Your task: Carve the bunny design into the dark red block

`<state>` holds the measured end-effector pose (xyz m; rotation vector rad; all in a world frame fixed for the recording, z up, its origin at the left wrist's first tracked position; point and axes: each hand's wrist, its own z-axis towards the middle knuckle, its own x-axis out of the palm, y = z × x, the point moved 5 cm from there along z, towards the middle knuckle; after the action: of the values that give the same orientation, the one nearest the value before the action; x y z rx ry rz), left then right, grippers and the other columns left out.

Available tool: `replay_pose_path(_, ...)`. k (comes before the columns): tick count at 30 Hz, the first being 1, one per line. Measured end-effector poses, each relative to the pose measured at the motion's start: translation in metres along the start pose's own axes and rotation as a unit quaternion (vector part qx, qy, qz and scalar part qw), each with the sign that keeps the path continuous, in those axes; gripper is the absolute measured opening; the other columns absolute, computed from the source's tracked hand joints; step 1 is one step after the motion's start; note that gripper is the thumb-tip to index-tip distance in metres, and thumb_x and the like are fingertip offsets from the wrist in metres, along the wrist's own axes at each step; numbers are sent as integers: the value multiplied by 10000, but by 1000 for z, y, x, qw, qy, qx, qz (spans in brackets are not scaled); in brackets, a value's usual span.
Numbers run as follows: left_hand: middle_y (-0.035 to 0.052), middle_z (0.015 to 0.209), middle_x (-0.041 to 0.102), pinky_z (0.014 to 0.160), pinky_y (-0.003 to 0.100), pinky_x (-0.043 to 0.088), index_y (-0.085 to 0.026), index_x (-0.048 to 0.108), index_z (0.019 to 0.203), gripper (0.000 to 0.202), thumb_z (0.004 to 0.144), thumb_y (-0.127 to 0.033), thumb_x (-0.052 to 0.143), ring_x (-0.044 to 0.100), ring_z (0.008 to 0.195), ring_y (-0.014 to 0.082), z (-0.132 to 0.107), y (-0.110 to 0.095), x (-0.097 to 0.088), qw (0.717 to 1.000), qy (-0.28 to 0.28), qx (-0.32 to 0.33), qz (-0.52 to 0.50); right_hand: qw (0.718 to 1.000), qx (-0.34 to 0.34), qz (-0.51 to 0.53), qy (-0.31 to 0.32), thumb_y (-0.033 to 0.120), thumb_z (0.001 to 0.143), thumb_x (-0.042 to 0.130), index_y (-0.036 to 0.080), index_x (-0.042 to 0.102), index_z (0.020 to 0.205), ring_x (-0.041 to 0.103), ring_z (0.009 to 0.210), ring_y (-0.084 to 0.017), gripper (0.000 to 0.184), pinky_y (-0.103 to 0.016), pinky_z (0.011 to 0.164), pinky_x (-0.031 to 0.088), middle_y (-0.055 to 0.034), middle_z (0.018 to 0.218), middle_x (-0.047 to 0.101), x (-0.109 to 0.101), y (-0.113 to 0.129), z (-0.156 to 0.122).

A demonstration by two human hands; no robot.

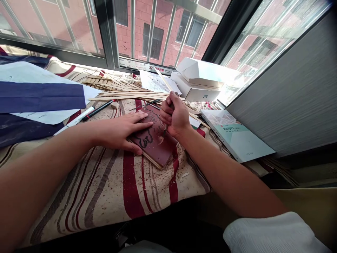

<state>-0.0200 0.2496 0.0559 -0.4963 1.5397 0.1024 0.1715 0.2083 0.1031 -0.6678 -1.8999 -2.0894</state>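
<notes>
Located the maroon board (168, 149) on the striped cloth (107, 179), between the two forearms and in front of the window frame (108, 38). Observed black curving lines on its face and a pale patch (160, 140) toward its right side.

Rested the left hand (129, 130) palm down over the left part of the board, with fingers spread wide in contact with the surface and thumb at the near left edge. Held the right hand (173, 114) closed in a fist around the carving tool (165, 131), with fingers wrapped tightly about the handle and tip directed down toward the pale patch. Could not tell contact from clearance at the tip.

Noted a thin dark tool (147, 103) at the far edge of the board, just beyond the left fingertips. Found a pale lump (114, 104), a black pen (98, 110) and a white marker (80, 116) to the left, near dark blue material (42, 96). Found wood strips (126, 95) in a loose heap beyond the board, beside a sheet with line drawing (158, 82) and a white box (195, 92) marked ZTE. Identified a book (244, 137) lying flat to the right, well apart from the board. Observed fine debris scattered over the near side of the cloth, including a pale curled piece (184, 176).
</notes>
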Motion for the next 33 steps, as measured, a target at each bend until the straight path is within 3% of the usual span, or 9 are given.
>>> replay_pose_path(6,193,2065,108,1538,650,193,-340,292,1972,1272,981,-1049,658,140,1909,499,1,0,1,1000,13,-22,-19,998,-11,-25,48,511,1207,700,283,359,794,167,439,-77,582,-249,432,134,126,567,283,6,-10,2)
replay_pose_path(10,173,2069,101,1540,643,185,-346,287,1973,1247,997,-1023,667,133,1910,500,0,-1,0,1000,8,-19,-17,998,-15,-26,49,504,1223,672,286,362,795,168,433,-78,572,-254,426,126,126,561,286,6,-10,4)
replay_pose_path(22,193,2061,87,1531,654,203,-325,303,1969,1207,1028,-962,709,155,1905,505,-3,-3,1,1000,9,-12,6,998,3,-39,56,649,1114,813,298,376,843,185,443,-76,623,-245,419,142,140,581,296,0,-10,5)
replay_pose_path(33,222,2052,102,1536,669,178,-286,352,1956,1252,986,-955,773,138,1905,512,-2,-10,-3,998,32,-48,-2,998,9,-26,63,630,1109,829,290,375,827,184,431,-65,634,-228,416,130,141,574,297,2,-9,3)
